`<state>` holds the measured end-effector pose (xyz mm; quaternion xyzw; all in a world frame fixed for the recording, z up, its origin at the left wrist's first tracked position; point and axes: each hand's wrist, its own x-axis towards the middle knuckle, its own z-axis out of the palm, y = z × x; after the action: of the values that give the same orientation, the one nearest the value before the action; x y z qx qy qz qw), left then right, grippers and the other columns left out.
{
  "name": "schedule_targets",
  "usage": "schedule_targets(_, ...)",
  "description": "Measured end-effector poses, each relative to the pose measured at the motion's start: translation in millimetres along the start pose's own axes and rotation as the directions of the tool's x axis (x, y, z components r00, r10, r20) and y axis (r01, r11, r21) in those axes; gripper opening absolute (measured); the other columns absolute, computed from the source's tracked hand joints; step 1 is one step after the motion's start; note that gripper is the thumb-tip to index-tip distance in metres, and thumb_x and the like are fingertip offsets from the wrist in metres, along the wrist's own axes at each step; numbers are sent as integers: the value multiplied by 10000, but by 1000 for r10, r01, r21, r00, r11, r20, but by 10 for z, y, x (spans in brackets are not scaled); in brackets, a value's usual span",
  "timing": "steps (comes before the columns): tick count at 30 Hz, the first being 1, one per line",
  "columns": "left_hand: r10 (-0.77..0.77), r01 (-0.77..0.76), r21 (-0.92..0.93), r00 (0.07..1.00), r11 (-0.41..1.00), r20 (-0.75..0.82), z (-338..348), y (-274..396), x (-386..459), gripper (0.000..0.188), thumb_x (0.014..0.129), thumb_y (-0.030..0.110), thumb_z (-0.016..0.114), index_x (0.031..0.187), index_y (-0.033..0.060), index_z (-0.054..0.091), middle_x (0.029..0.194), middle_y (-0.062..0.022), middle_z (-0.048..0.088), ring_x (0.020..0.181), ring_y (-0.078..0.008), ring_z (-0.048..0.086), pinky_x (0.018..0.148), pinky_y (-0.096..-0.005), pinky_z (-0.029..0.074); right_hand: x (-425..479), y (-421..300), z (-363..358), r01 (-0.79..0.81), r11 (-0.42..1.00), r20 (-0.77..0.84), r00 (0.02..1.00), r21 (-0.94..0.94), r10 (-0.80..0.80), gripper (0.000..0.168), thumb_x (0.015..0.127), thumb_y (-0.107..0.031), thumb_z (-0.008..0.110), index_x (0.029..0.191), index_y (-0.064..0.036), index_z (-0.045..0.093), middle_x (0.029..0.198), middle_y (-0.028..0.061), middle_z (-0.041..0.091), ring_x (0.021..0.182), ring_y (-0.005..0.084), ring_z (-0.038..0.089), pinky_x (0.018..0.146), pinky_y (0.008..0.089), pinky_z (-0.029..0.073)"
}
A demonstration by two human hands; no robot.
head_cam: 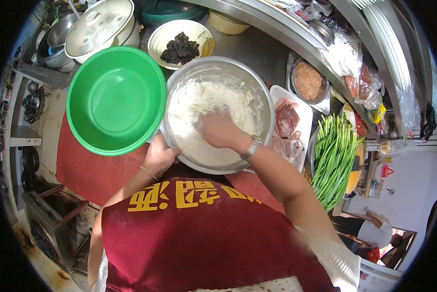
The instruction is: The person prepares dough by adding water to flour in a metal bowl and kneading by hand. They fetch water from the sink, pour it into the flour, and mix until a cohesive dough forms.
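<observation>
A wide stainless steel mixing bowl (265,109) stands in front of me, holding white flour (189,127) with lumpy, partly clumped bits toward its far side. My left hand (159,155) grips the bowl's near left rim, thumb against the outer wall. Down inside the bowl, my right hand (218,126) is in the flour. Motion blur hides its fingers, so I cannot tell whether they hold anything. A metal watch (252,147) circles my right wrist. An empty green plastic basin (120,98) sits close against the bowl's left side.
Behind the bowl are a patterned bowl of dark food pieces (182,49) and a lidded pot (98,27). To the right lie a white tray (306,120) with raw meat (287,116) and green chives (333,160). A metal shelf (277,33) overhangs. Another person (375,233) stands far right.
</observation>
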<state>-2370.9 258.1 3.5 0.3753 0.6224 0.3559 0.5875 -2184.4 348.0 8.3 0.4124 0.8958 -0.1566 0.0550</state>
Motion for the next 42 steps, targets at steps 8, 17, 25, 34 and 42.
schedule_targets(8, 82, -83, 12, 996, 997, 18, -6, -135, 41, 512, 699, -42, 596, 1176, -121, 430, 1003, -178, 608, 749, -217, 629, 506, -276, 522, -346, 344, -194, -174, 926, -134, 964, 335, 230, 223, 869, -164, 539, 857, 48, 606, 861, 281, 610, 866, 437, 570, 807, 488, 451)
schedule_targets(17, 65, -70, 126, 997, 990, 38, -19, -88, 56, 532, 709, -29, 599, 1195, -126, 408, 1040, -191, 592, 761, -221, 628, 511, -269, 527, -163, 319, -301, -279, 821, -281, 844, 498, 457, 289, 731, -129, 714, 947, 46, 634, 867, 251, 635, 849, 379, 630, 742, 432, 499)
schedule_targets(25, 68, -73, 106, 997, 992, 47, -16, -78, 54, 515, 706, -30, 603, 1177, -121, 416, 1012, -188, 599, 755, -220, 630, 495, -275, 522, -528, 0, 142, -200, 968, -279, 948, -151, 152, 376, 887, -326, 549, 965, 29, 645, 946, 265, 627, 915, 355, 629, 822, 489, 482)
schedule_targets(34, 92, -92, 31, 996, 995, 6, 6, -43, 5, 468, 709, -38, 604, 1132, -107, 416, 952, -194, 617, 644, -227, 630, 477, -301, 520, -843, 290, -5, -306, 537, -164, 734, 786, 659, 325, 950, -200, 479, 1163, 25, 577, 1165, 198, 600, 1027, 316, 600, 848, 400, 474)
schedule_targets(42, 276, -262, 271, 961, 926, -15, -42, -323, 142, 498, 706, 39, 646, 1090, -165, 405, 976, -222, 628, 791, -299, 654, 698, -367, 544, -648, 675, -307, -313, -354, 472, 532, 881, 704, 372, 921, -108, 410, 1255, 47, 465, 1121, 173, 591, 987, 263, 613, 803, 345, 506)
